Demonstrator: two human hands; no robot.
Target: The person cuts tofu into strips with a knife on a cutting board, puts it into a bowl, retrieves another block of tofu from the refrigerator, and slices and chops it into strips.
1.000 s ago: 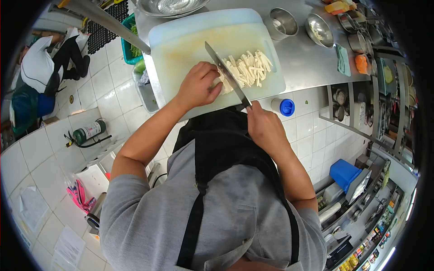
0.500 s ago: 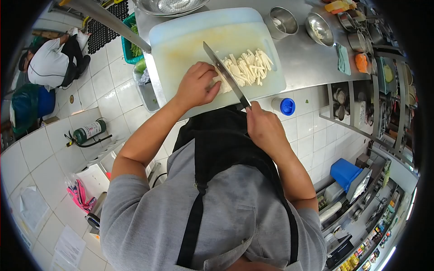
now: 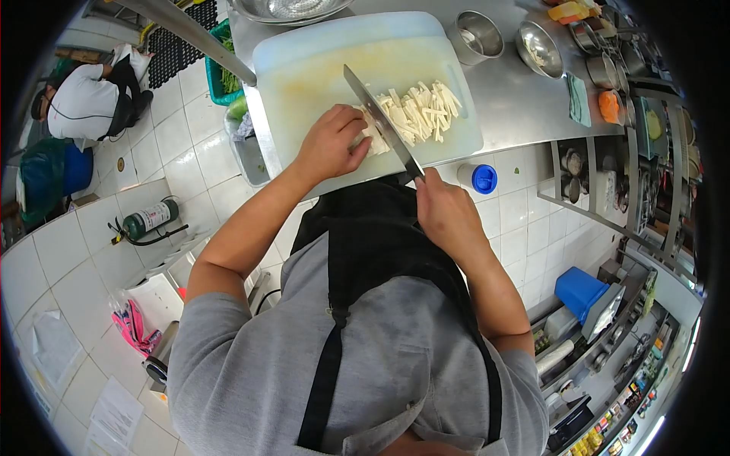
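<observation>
My right hand [image 3: 447,209] is wrapped round the black handle of a large kitchen knife [image 3: 380,118]. Its long blade slants across the cutting board [image 3: 304,72], tip pointing away and to the left. Curled fingers of my left hand [image 3: 333,144] press a pale white food piece [image 3: 376,143] against the board, just left of the blade. How much of that piece lies beneath the hand is hidden. To the right of the knife, a loose heap of pale cut strips [image 3: 427,112] lies on the board.
On the steel counter [image 3: 517,114] stand a metal pot [image 3: 477,38], a metal bowl [image 3: 538,49] and a green cloth [image 3: 577,100]. A blue-lidded container [image 3: 484,178] is below the counter edge. Another person [image 3: 87,102] crouches at far left. A metal post [image 3: 190,38] rises at the board's left.
The knife has shifted very slightly away from me, its tip a little farther up the board. My left hand stays on the food piece, and the strips look the same.
</observation>
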